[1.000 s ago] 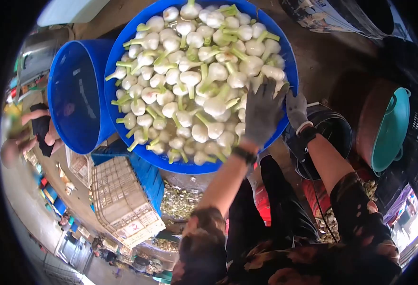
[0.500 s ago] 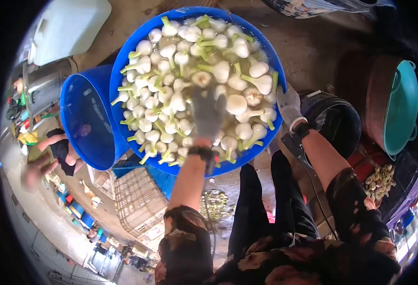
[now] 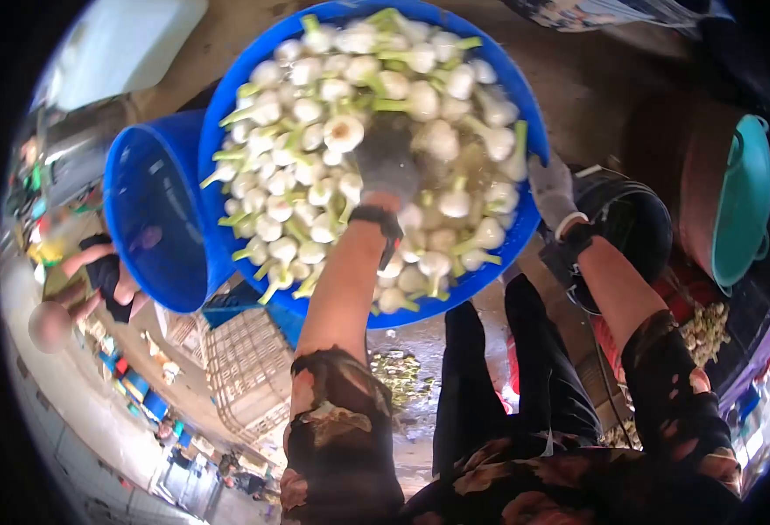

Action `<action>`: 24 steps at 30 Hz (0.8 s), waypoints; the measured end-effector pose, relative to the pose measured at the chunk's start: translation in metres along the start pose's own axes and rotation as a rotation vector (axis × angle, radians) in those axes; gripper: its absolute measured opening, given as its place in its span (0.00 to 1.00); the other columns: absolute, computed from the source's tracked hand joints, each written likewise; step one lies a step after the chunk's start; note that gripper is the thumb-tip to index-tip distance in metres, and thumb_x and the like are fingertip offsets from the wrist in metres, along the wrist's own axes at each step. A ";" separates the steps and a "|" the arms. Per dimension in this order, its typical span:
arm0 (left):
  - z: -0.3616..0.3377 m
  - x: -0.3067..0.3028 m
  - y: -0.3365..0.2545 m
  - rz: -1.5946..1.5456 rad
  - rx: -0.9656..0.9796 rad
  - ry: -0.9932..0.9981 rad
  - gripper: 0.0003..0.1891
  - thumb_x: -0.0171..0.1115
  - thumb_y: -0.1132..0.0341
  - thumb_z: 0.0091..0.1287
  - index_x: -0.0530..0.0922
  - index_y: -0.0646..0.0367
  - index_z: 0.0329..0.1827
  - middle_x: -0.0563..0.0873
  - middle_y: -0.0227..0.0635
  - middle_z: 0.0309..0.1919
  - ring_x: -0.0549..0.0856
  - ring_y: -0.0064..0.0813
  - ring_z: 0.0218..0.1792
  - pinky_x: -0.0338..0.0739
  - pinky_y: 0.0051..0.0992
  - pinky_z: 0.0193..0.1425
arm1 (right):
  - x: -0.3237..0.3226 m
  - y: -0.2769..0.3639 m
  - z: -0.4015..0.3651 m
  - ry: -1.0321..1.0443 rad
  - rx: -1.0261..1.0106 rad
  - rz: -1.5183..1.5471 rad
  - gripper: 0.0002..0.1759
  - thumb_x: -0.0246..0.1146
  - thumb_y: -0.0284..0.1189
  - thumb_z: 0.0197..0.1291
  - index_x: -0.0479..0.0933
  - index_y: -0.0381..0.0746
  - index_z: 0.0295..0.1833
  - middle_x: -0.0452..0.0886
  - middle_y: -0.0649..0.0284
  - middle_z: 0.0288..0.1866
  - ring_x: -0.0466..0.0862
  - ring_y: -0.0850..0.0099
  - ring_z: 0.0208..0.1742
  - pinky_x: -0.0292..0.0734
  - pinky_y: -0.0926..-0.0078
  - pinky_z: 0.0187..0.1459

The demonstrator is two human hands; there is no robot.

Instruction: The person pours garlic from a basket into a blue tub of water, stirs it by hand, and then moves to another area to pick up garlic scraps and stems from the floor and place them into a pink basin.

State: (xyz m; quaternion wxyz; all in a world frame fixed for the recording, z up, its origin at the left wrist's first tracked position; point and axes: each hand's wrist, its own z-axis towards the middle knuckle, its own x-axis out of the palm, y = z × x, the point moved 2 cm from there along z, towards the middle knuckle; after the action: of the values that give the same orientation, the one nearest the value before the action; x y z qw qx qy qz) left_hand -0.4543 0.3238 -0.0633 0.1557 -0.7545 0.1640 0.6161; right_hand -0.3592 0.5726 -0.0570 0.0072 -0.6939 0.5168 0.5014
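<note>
Blue tub's [image 3: 481, 280] contents shifted, left hand [image 3: 386, 162] now mid-tub — blurred, can't tell grip. Right hand [image 3: 553, 188] at rim [image 3: 541, 131], grip unclear too. Garlic [image 3: 344, 133] inside tub — mostly white, stems trimmed, one root end brown.

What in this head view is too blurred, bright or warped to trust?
Head view: the left hand is smeared, its fingers unreadable among the garlic bulbs; the right hand, at the rim of the large blue tub, is clearer; fisheye distortion bends the outer scene, with black corners; glare washes out the lower right edge.
</note>
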 end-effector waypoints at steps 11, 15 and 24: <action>-0.055 -0.056 0.211 -0.463 -0.520 -0.273 0.41 0.67 0.47 0.50 0.63 0.62 0.63 0.71 0.54 0.55 0.72 0.49 0.56 0.68 0.40 0.60 | 0.009 -0.009 0.003 -0.010 0.016 0.101 0.18 0.53 0.37 0.58 0.75 0.35 0.47 0.80 0.53 0.37 0.78 0.65 0.37 0.71 0.67 0.43; 0.045 -0.014 0.182 -0.080 -0.800 0.067 0.44 0.53 0.36 0.56 0.57 0.60 0.68 0.68 0.53 0.60 0.74 0.47 0.57 0.68 0.46 0.56 | 0.012 -0.013 0.004 -0.001 0.070 0.154 0.19 0.51 0.37 0.57 0.74 0.37 0.49 0.79 0.49 0.42 0.77 0.57 0.46 0.70 0.63 0.47; -0.088 -0.069 0.043 -0.540 -0.289 -0.015 0.39 0.64 0.42 0.50 0.68 0.59 0.60 0.70 0.50 0.59 0.66 0.46 0.63 0.61 0.36 0.65 | 0.006 -0.004 0.001 -0.069 0.017 0.059 0.18 0.51 0.35 0.57 0.74 0.31 0.44 0.80 0.54 0.37 0.77 0.67 0.38 0.70 0.67 0.43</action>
State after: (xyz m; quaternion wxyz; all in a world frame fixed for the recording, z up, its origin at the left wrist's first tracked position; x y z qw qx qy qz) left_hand -0.4082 0.2507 0.0197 0.2059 -0.7806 -0.1329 0.5750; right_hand -0.3575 0.5706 -0.0643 0.0162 -0.6604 0.5407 0.5208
